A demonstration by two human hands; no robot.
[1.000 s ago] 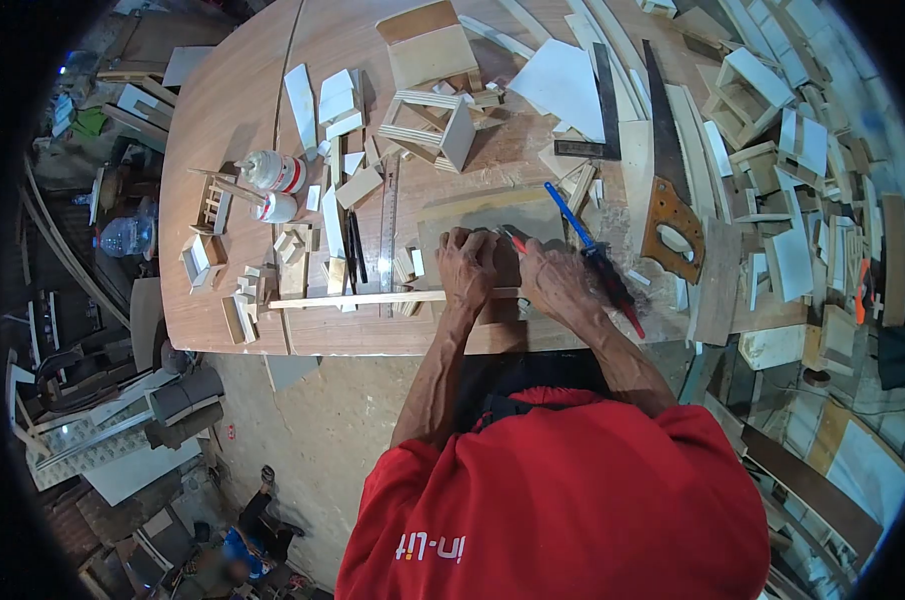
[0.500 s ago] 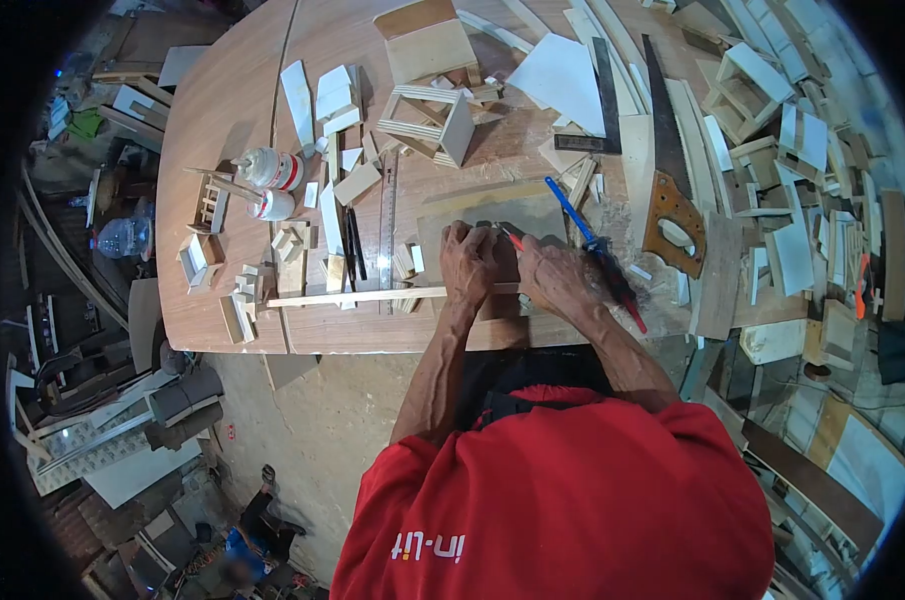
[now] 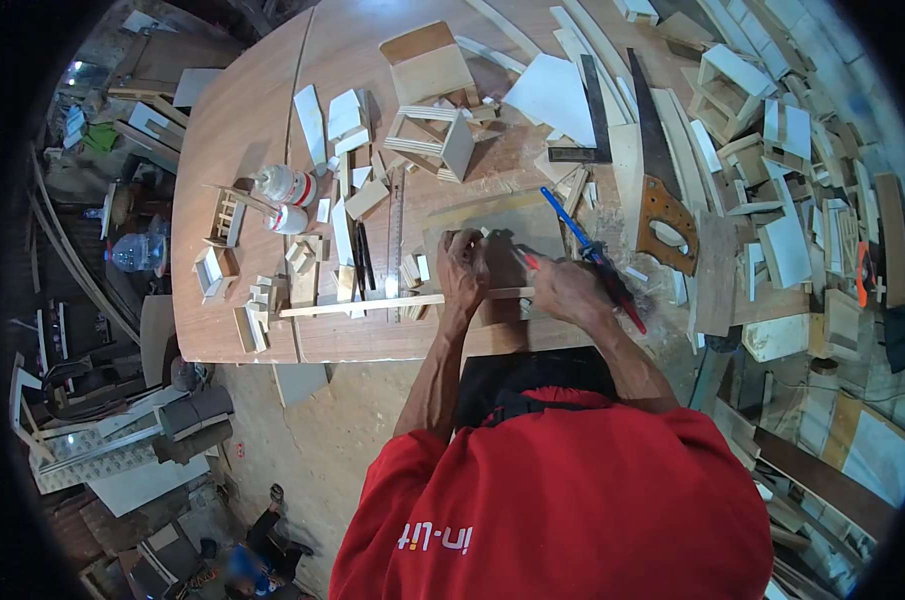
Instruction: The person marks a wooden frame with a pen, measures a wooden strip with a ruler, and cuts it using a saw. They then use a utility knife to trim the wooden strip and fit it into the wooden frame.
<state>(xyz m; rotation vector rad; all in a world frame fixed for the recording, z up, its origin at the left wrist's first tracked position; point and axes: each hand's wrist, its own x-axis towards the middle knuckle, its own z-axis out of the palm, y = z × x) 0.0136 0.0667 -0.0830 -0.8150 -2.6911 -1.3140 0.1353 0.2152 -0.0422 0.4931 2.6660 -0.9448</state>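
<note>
My left hand (image 3: 463,272) is over a flat work board (image 3: 453,217), fingers curled down around a small pale piece (image 3: 486,232) that peeks out at the fingertips. To its right, my right hand (image 3: 573,292) is closed on a red-handled tool (image 3: 531,262); its thin front end points toward the left hand. A long narrow wood strip (image 3: 363,304) lies along the table's near side and passes under my left wrist. Just beyond my right hand rests a long blue tool (image 3: 565,212) with a dark middle and a red end.
A handsaw (image 3: 668,225) and a black try square (image 3: 595,120) lie to the right. Small wooden boxes (image 3: 431,140), glue bottles (image 3: 285,186), a ruler (image 3: 396,240) and black pencils (image 3: 364,255) are further left. Wood offcuts (image 3: 788,245) pile up at the right edge.
My right hand has drawn back to the right and slightly down with the red-handled tool, widening the gap to my left hand. The left hand stays at the board.
</note>
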